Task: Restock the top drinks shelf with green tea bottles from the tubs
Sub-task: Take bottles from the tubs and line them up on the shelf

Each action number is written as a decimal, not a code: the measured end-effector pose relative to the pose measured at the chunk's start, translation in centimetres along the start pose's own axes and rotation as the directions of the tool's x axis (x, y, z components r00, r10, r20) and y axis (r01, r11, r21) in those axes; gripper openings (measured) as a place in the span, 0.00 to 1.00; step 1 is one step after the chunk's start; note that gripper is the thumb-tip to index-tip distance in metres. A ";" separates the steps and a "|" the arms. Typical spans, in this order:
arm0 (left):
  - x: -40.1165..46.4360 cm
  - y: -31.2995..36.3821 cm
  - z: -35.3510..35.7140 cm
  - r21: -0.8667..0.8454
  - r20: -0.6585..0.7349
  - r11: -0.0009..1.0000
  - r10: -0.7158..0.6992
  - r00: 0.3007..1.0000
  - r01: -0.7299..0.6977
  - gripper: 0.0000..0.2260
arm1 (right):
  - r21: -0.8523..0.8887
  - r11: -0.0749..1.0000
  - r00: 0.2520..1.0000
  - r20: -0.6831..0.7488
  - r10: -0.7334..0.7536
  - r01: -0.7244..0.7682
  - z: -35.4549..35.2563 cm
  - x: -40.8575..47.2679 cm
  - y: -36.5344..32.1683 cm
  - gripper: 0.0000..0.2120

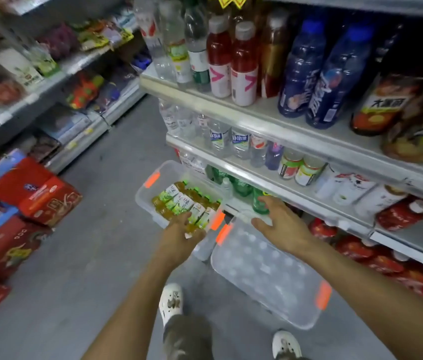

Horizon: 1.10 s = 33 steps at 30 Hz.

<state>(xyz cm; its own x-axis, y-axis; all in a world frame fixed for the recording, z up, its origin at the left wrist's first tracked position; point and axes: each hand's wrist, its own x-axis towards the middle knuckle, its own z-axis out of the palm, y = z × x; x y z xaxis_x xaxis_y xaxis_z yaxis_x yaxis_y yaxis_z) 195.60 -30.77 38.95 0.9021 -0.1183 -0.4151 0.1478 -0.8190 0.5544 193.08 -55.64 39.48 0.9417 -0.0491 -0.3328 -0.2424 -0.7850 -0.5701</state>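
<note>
Your left hand (183, 233) is down in the far tub (145, 196), fingers curled round a green tea bottle (196, 231); rest of the bottles (179, 201) lie there. Right hand (281, 226) spread over near tub (270, 276). Top shelf (231, 106) beyond

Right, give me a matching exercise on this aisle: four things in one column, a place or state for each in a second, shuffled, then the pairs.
Things:
1. Green tea bottles
2. Near tub
3. Left hand
4. Red boxes

Places or states:
A. Stacked on the floor by the left shelving
B. Lying in the far tub
C. Holds no bottles
D. Fingers curled on a bottle at the far tub's near end

Pairs: 1-B, 2-C, 3-D, 4-A
</note>
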 end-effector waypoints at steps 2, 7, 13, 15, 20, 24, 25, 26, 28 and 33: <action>3.6 -3.1 -1.3 -0.022 0.030 1.000 -0.012 0.999 0.013 0.27 | 0.057 0.997 0.998 0.036 0.049 -0.051 3.2 3.1 -1.4 0.27; 14.3 -10.8 -3.3 -0.016 0.201 0.999 -0.039 0.979 0.043 0.26 | 0.221 0.929 0.954 0.094 0.283 -0.297 12.6 10.2 -4.1 0.24; 25.3 -19.2 -3.5 -0.012 0.333 0.991 -0.122 0.935 0.134 0.19 | 0.385 0.761 0.853 0.248 0.460 -0.522 25.0 17.9 -7.3 0.24; 28.7 -21.5 -2.5 0.010 0.360 0.990 -0.134 0.923 0.140 0.20 | 0.409 0.706 0.815 0.298 0.496 -0.579 28.7 20.5 -7.5 0.25; 35.0 -24.9 2.6 0.049 0.418 0.992 -0.125 0.900 0.115 0.29 | 0.430 0.609 0.741 0.289 0.606 -0.666 34.4 26.5 -6.7 0.22; 38.1 -26.6 7.0 0.102 0.385 0.995 -0.051 0.922 0.012 0.31 | 0.426 0.537 0.673 0.293 0.679 -0.728 37.6 31.4 -5.1 0.10; 38.8 -26.6 7.6 0.120 0.359 0.993 -0.029 0.933 -0.015 0.31 | 0.448 0.490 0.641 0.296 0.708 -0.748 38.6 32.5 -4.6 0.11; 39.4 -26.6 8.1 0.138 0.331 0.990 -0.006 0.944 -0.042 0.31 | 0.467 0.444 0.610 0.304 0.732 -0.765 39.4 33.4 -4.3 0.10; 40.4 -26.7 9.2 0.182 0.315 0.979 0.031 0.949 -0.092 0.34 | 0.483 0.391 0.571 0.313 0.759 -0.783 40.7 34.8 -3.9 0.10; 42.0 -26.8 11.0 0.328 0.346 0.932 0.034 0.938 -0.155 0.40 | 0.484 0.428 0.585 0.237 0.775 -0.763 42.9 36.4 -3.1 0.12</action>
<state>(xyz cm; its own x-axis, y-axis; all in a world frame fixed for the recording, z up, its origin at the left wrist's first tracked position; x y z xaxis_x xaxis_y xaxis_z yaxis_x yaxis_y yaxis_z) 225.09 -19.97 -1.23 0.7103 -0.3334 -0.6199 -0.1356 -0.9290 0.3444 218.10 -28.52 -3.06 0.3080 -0.4908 -0.8150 -0.9354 -0.0001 -0.3535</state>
